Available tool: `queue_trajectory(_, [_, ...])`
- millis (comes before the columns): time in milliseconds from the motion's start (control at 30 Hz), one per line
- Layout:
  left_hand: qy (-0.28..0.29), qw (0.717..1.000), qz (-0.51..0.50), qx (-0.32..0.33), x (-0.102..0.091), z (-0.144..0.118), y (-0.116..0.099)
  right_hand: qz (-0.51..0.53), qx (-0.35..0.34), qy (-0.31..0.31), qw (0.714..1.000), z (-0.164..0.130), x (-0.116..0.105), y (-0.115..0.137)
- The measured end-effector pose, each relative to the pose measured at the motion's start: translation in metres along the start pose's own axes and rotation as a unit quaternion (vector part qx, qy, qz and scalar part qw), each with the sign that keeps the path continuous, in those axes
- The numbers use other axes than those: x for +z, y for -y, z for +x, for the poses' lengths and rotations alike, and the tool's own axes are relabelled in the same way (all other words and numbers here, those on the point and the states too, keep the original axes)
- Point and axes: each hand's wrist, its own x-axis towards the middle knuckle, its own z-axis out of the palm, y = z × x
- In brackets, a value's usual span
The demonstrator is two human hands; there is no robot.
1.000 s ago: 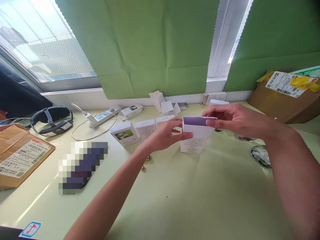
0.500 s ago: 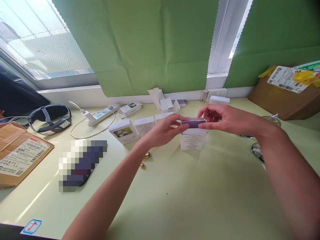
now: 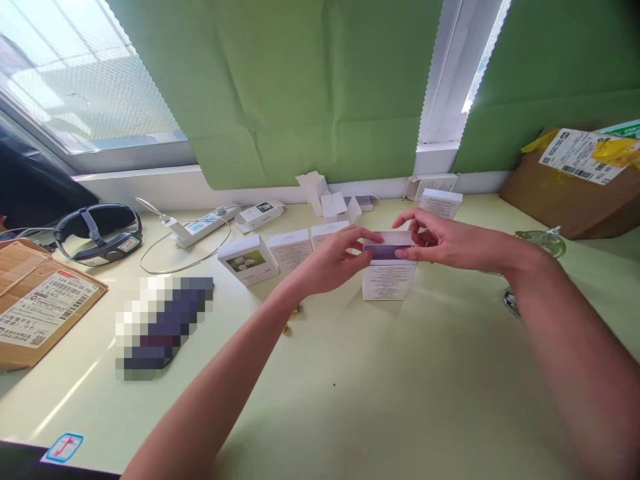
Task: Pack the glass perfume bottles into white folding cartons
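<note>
A small white carton (image 3: 389, 281) stands upright on the table, its front covered in fine print. The top is partly open, with a purple inner surface visible between my hands. My left hand (image 3: 336, 259) grips the left side of that top, index finger over the back edge and thumb at the front. At the right side, my right hand (image 3: 437, 239) holds the carton top between thumb and curled fingers. Close by on the left are a flower-picture carton (image 3: 249, 262) and a printed carton (image 3: 291, 251). Another white carton (image 3: 327, 231) is partly behind my left hand.
Torn white packaging (image 3: 333, 203) lies by the windowsill. A power strip (image 3: 205, 228) with a cable, a headband device (image 3: 103, 235) and a pixelated dark object (image 3: 167, 327) are on the left. Brown boxes (image 3: 575, 193) and a glass item (image 3: 545, 241) are on the right.
The carton's top flap has tilted, so a pale strip now shows above the purple. Both hands stay at the carton with small finger shifts. The view has moved slightly.
</note>
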Motion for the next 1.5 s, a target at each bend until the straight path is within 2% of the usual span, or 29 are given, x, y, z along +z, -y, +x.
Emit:
queue_trajectory(133, [-0.006, 1.0, -0.002, 0.0, 0.004, 0.001, 0.002, 0.004, 0.005, 0.02, 1.0, 0.0, 0.0, -0.001])
queue_trajectory(567, [0.054, 0.998, -0.018, -0.003, 0.005, 0.001, 0.002, 0.036, 0.028, 0.043, 0.998, -0.001, 0.001, 0.003])
queue_trajectory(833, [0.093, 0.994, -0.046, 0.017, 0.004, -0.002, 0.001, 0.151, 0.045, 0.091, 0.983, -0.001, 0.003, 0.005])
queue_trajectory(1100, [0.116, 0.992, -0.043, 0.015, 0.001, -0.005, -0.002, 0.13, 0.049, 0.104, 0.985, -0.002, 0.005, 0.006])
queue_trajectory(1300, [0.159, 0.987, -0.014, -0.003, -0.003, -0.012, -0.008, 0.138, 0.058, 0.134, 0.98, -0.004, 0.004, 0.006])
queue_trajectory(1367, [0.149, 0.989, 0.021, 0.014, -0.004, -0.012, -0.009, 0.146, 0.051, 0.133, 0.979, -0.004, 0.002, 0.005])
queue_trajectory(1500, [0.083, 0.994, 0.038, 0.066, 0.0, -0.008, -0.005, 0.134, 0.004, 0.087, 0.987, -0.001, -0.003, -0.001])
